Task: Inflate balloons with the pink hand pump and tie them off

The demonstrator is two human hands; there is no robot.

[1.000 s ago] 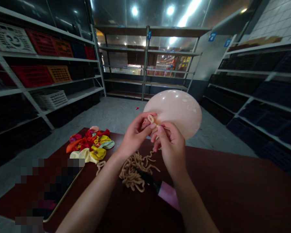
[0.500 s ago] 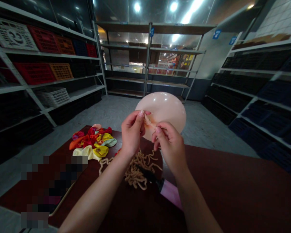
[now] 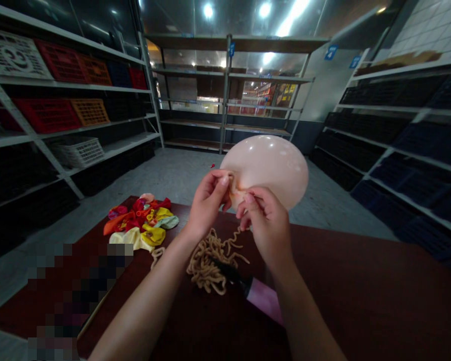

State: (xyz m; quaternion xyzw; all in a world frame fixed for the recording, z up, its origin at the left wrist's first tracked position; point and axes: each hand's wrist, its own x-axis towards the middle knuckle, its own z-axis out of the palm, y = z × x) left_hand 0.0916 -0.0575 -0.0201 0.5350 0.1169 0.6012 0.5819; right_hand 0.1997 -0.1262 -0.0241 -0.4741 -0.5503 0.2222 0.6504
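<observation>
A large, pale pink inflated balloon (image 3: 268, 168) is just beyond my hands, its gathered neck towards me. My left hand (image 3: 207, 203) is closed, pinching at the neck between thumb and fingertips, where a short beige strand shows. Close by on the right, my right hand (image 3: 265, 218) pinches with thumb and forefinger beside the neck. A tan cord (image 3: 206, 265) lies in a tangled pile on the table below, and one strand rises towards my right fingers. Exactly how strand and neck meet between the fingertips is too small to make out.
Uninflated coloured balloons (image 3: 143, 220) lie heaped on the dark red table (image 3: 361, 281) at left. A pink hand pump (image 3: 265, 301) with a black nozzle points into the cord pile. Shelves with crates (image 3: 47, 113) line the sides; a rack (image 3: 225, 95) stands behind.
The balloon has swung to the right and slightly up, showing more of its neck between my hands. Both hands keep their pinch and have shifted slightly to the right.
</observation>
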